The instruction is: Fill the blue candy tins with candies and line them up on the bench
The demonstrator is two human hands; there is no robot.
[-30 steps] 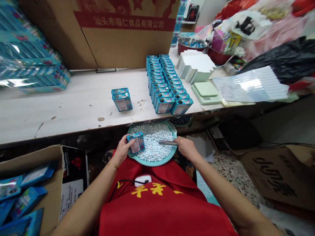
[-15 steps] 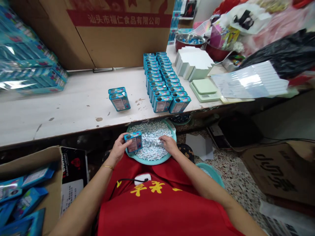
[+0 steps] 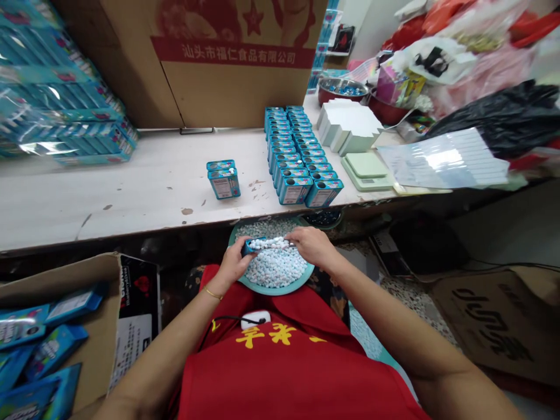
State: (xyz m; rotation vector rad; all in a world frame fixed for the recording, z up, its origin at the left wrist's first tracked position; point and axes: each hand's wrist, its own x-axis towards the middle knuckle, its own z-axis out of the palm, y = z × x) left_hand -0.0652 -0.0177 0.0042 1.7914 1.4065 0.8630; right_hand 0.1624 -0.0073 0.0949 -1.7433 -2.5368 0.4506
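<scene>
My left hand is closed around a small blue candy tin, tilted over the basin with its opening toward the right. My right hand grips a small scoop, mostly hidden under a heap of white candies. The heap reaches the mouth of the tin. Beneath both hands is a turquoise basin of loose pale candies. Two more blue tins stand on the table, and a double row of tins stands further right.
The white table bears a green scale, a stack of white card and a metal bowl. A large carton stands behind. At lower left, an open box holds blue packs; wrapped packs are stacked above.
The tin has been tipped from upright to tilted in my left hand. My right hand has risen from the basin with a heaped scoop and brought it to the tin. The view has shifted slightly.
</scene>
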